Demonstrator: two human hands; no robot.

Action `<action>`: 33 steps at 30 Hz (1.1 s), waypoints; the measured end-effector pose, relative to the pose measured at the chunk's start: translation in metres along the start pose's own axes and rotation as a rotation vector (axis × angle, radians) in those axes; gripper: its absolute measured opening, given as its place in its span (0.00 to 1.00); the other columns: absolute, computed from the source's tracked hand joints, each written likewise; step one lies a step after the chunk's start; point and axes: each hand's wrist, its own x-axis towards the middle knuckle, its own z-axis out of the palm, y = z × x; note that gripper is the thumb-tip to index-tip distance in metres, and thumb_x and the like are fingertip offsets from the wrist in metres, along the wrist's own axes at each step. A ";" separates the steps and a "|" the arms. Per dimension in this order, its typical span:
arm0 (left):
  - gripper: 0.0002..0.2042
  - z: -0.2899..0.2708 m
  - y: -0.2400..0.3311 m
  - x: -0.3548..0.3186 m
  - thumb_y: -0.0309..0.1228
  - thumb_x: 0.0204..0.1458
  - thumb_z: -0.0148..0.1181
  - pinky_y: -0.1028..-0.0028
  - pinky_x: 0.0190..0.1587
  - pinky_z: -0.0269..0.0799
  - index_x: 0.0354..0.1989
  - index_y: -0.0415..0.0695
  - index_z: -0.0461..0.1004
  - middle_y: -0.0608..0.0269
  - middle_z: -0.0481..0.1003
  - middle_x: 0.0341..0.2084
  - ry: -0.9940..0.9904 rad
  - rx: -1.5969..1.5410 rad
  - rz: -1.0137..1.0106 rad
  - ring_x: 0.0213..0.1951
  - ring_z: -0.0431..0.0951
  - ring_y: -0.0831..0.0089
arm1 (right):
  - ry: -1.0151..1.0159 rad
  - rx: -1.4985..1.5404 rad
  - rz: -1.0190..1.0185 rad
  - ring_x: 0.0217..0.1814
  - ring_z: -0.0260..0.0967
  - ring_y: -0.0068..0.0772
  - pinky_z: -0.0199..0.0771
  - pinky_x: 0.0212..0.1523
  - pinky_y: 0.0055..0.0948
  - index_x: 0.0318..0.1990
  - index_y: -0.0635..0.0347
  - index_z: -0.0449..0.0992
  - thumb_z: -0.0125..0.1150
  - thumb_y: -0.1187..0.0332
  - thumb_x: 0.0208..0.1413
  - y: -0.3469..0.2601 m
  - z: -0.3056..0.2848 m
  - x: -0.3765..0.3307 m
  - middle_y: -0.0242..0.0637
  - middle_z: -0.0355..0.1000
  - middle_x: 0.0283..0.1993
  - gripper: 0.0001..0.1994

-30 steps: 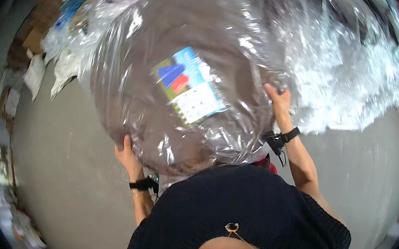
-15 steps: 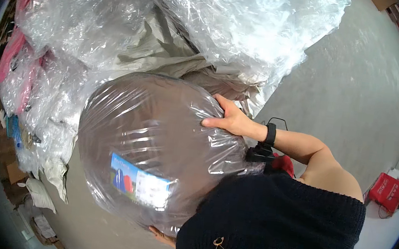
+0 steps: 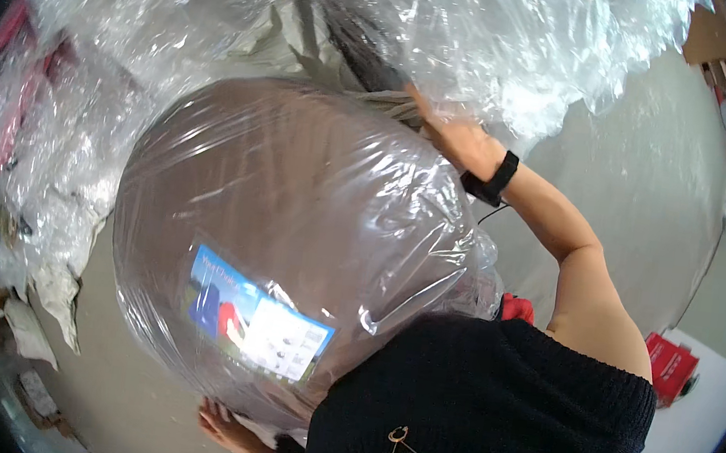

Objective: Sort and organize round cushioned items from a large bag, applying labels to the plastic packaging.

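Note:
A big, rounded brown bundle (image 3: 296,183), tightly wrapped in clear plastic, rests against my front between my two hands. A blue and white printed label (image 3: 259,315) with red and blue shapes lies under its wrap. My right hand (image 3: 462,141), slightly blurred, presses on the bundle's far right edge; its fingers point away and are partly out of sight behind the edge. Below the near left edge, my left hand (image 3: 224,427) supports the bundle with its fingers extended along the underside. Dark bands circle both wrists.
Heaped clear plastic bags (image 3: 491,44) fill the far side, some with pink contents at the left. A cream woven sheet (image 3: 290,44) lies among them. To the right, a red box (image 3: 671,369) sits on a white surface. Grey floor (image 3: 647,169) shows beyond my right arm.
The bundle has come up closer and turned slightly. My right hand has slid from its top to the far right edge. More of my left hand shows, farther left underneath.

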 end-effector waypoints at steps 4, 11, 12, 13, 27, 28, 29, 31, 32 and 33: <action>0.18 0.015 0.064 0.008 0.34 0.55 0.47 0.65 0.50 0.65 0.49 0.34 0.61 0.51 0.65 0.47 -0.095 0.083 0.367 0.49 0.67 0.63 | 0.218 0.047 -0.053 0.42 0.64 0.37 0.63 0.43 0.32 0.52 0.59 0.58 0.44 0.73 0.54 0.013 -0.013 0.029 0.46 0.63 0.42 0.17; 0.22 0.040 0.167 -0.001 0.34 0.52 0.51 0.62 0.53 0.61 0.52 0.33 0.58 0.47 0.61 0.52 -0.244 -0.072 0.697 0.53 0.63 0.59 | 0.449 0.683 -0.016 0.15 0.59 0.20 0.57 0.17 0.21 0.39 0.62 0.64 0.51 0.70 0.55 -0.089 -0.213 0.067 0.33 0.65 0.18 0.08; 0.26 0.045 0.175 -0.001 0.35 0.49 0.54 0.60 0.55 0.58 0.53 0.33 0.56 0.44 0.60 0.53 -0.362 -0.168 0.762 0.55 0.61 0.56 | 0.441 0.864 -0.022 0.12 0.57 0.20 0.55 0.14 0.22 0.36 0.62 0.64 0.53 0.70 0.54 -0.110 -0.232 0.070 0.32 0.64 0.15 0.08; 0.29 0.050 0.182 -0.001 0.35 0.46 0.57 0.59 0.56 0.55 0.54 0.34 0.54 0.42 0.59 0.54 -0.477 -0.262 0.828 0.56 0.60 0.54 | 0.397 0.943 -0.075 0.10 0.56 0.16 0.53 0.14 0.18 0.37 0.63 0.64 0.52 0.68 0.55 -0.129 -0.249 0.074 0.29 0.62 0.12 0.08; 0.45 0.091 0.193 -0.002 0.16 0.40 0.60 0.70 0.49 0.66 0.63 0.46 0.35 0.45 0.60 0.52 -0.620 -0.860 0.747 0.51 0.67 0.64 | -0.486 1.350 -0.506 0.09 0.53 0.12 0.48 0.10 0.14 0.46 0.67 0.61 0.53 0.66 0.55 -0.291 -0.240 0.132 0.29 0.66 0.17 0.17; 0.41 0.089 0.187 0.002 0.16 0.41 0.59 0.71 0.49 0.65 0.62 0.43 0.40 0.46 0.61 0.51 -0.617 -0.771 0.703 0.51 0.67 0.65 | -0.480 1.351 -0.488 0.14 0.55 0.11 0.51 0.13 0.14 0.53 0.63 0.56 0.58 0.68 0.51 -0.294 -0.241 0.126 0.29 0.67 0.22 0.25; 0.38 0.090 0.185 0.005 0.16 0.42 0.58 0.73 0.49 0.65 0.61 0.41 0.45 0.47 0.62 0.51 -0.625 -0.687 0.666 0.51 0.67 0.67 | -0.486 1.352 -0.488 0.14 0.55 0.11 0.51 0.13 0.14 0.53 0.63 0.56 0.58 0.68 0.51 -0.295 -0.234 0.123 0.29 0.67 0.22 0.25; 0.32 0.096 0.185 0.004 0.16 0.42 0.58 0.75 0.48 0.65 0.58 0.37 0.53 0.50 0.65 0.49 -0.567 -0.755 0.670 0.50 0.68 0.69 | -0.284 1.340 -0.748 0.19 0.54 0.10 0.53 0.20 0.13 0.61 0.55 0.50 0.65 0.70 0.43 -0.297 -0.219 0.118 0.24 0.66 0.24 0.37; 0.31 0.097 0.183 0.004 0.16 0.43 0.58 0.75 0.48 0.65 0.57 0.36 0.54 0.50 0.66 0.48 -0.542 -0.748 0.651 0.49 0.68 0.70 | -0.309 1.246 -0.727 0.21 0.51 0.09 0.53 0.22 0.13 0.59 0.53 0.56 0.68 0.72 0.38 -0.293 -0.219 0.115 0.21 0.64 0.24 0.37; 0.30 0.097 0.180 0.004 0.16 0.43 0.58 0.75 0.48 0.66 0.57 0.36 0.56 0.51 0.66 0.48 -0.518 -0.742 0.633 0.48 0.69 0.70 | -0.313 1.248 -0.722 0.21 0.51 0.09 0.53 0.22 0.13 0.59 0.53 0.56 0.68 0.72 0.38 -0.291 -0.219 0.114 0.21 0.64 0.24 0.37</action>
